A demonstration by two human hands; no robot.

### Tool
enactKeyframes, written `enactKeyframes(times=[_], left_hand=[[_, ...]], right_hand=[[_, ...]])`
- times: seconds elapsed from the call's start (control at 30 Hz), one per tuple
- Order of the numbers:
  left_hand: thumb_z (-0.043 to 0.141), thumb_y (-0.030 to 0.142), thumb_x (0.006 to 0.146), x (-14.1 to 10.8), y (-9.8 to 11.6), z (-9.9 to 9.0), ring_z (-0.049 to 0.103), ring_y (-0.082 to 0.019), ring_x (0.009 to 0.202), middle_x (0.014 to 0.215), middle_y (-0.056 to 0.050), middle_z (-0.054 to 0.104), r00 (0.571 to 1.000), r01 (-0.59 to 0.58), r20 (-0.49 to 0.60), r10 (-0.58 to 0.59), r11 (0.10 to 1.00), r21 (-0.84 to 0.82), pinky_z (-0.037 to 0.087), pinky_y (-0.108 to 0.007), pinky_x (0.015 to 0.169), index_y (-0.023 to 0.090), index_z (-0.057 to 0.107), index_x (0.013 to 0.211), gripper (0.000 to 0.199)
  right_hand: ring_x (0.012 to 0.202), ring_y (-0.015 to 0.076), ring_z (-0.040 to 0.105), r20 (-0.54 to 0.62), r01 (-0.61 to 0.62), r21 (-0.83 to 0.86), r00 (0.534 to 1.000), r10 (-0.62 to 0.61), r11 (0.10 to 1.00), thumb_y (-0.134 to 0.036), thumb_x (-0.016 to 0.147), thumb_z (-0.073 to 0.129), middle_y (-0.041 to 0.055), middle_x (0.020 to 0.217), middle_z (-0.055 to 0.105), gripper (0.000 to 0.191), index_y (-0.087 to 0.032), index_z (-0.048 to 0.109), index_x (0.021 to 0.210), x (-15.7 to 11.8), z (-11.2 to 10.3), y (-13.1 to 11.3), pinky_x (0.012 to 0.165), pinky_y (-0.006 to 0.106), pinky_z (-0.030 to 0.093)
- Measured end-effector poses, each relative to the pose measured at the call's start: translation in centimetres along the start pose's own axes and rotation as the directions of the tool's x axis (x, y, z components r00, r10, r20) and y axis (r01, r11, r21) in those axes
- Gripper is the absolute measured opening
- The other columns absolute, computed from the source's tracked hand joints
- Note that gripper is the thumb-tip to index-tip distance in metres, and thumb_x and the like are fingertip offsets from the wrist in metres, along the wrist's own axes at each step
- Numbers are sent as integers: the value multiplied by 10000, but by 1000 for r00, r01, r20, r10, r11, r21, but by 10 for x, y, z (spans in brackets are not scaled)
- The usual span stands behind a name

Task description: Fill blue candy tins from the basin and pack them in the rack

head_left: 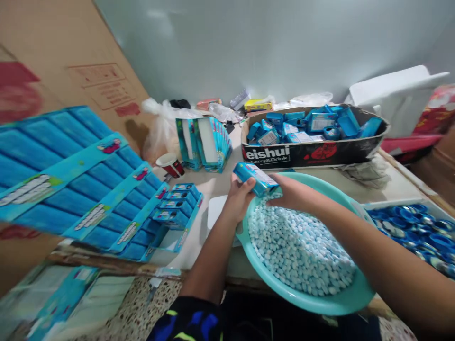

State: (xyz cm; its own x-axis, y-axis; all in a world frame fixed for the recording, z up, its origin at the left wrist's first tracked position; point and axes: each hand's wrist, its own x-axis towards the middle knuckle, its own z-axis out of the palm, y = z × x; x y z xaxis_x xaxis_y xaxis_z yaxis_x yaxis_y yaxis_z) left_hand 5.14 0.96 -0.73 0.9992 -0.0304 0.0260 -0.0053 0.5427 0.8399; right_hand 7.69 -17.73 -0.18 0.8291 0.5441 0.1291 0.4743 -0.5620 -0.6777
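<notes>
A small blue box [256,178] with a printed label is tilted over the near left part of a turquoise basin [302,303]. My left hand [239,195] is closed round the box's left end. At its right end is my right hand [293,193], cupped against the box's opening. White and pale blue candies [302,251] fill much of the basin, and some lie directly below my right hand. Whether my right hand has candies in it is hidden by its fingers.
Behind the basin stands a black carton [309,154] of blue boxes. Blue caps [415,227] lie in a white tray at right. Stacked blue display trays [71,184], a paper cup [170,163] and folded cartons [208,142] occupy the left.
</notes>
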Motion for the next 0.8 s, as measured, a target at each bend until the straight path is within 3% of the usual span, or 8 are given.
enactKeyframes(times=[0.1,0.23,0.4,0.47,0.53,0.63,0.73,0.8], left_hand=[[920,670,561,-1,-4,-2,695,-354,1182,1094,-91,758,993,120,20,-120,992,26,568,-480,1006,225,594,1144,803],[761,900,527,1,-10,-7,656,-389,1245,1183,-161,738,983,158,73,-168,980,124,559,-514,1006,220,644,1139,922],[871,692,636,-3,-16,-11,473,-397,1449,1560,-162,494,1000,-13,-14,18,961,277,501,-510,1087,282,578,1338,865],[946,545,613,-6,-14,-10,411,-397,1495,1641,-161,374,992,-110,-23,125,936,334,487,-500,1108,316,432,1483,1036],[948,501,622,-8,-9,-8,472,-391,1450,1571,-168,468,984,-177,85,156,912,369,505,-489,1085,309,381,1526,1083],[949,445,627,-10,-1,-3,655,-380,1214,1247,-127,713,969,-160,245,42,861,483,563,-472,985,243,630,1310,781],[953,409,618,-6,1,1,728,-334,1005,1010,-83,773,990,-98,142,27,845,526,593,-477,920,237,760,989,452],[945,433,622,-2,-1,0,745,-306,921,936,-65,780,998,-59,-7,68,907,417,604,-494,917,246,766,920,395]], right_hand=[[1232,329,644,-222,173,60,963,-155,983,-355,771,819,155,1369,642,848,-214,437,1515,-2,3,-3,1027,473,527],[1177,315,664,-327,355,24,886,-328,934,-422,861,740,128,1257,686,445,-241,660,1260,-6,-4,-18,998,469,551],[891,275,713,-462,216,159,879,-121,963,-495,846,745,78,973,751,355,-219,732,1069,-10,-15,-26,796,407,587],[856,268,709,-438,160,208,897,-55,965,-521,835,747,70,947,758,390,-206,739,1065,-10,-16,-26,766,393,576],[852,266,709,-365,134,256,930,-33,957,-548,820,751,71,949,763,424,-195,745,1055,-9,-14,-27,758,383,569],[903,270,712,-295,137,332,955,-36,933,-591,805,741,82,996,766,474,-191,734,1060,-3,-10,-23,791,381,573],[933,260,712,-225,137,354,973,-59,925,-681,897,567,110,1047,755,572,-171,692,1123,12,-13,-4,809,378,584],[823,229,713,-112,15,239,994,13,971,-654,1015,314,118,921,748,644,-132,681,1100,22,-14,15,750,350,585]])
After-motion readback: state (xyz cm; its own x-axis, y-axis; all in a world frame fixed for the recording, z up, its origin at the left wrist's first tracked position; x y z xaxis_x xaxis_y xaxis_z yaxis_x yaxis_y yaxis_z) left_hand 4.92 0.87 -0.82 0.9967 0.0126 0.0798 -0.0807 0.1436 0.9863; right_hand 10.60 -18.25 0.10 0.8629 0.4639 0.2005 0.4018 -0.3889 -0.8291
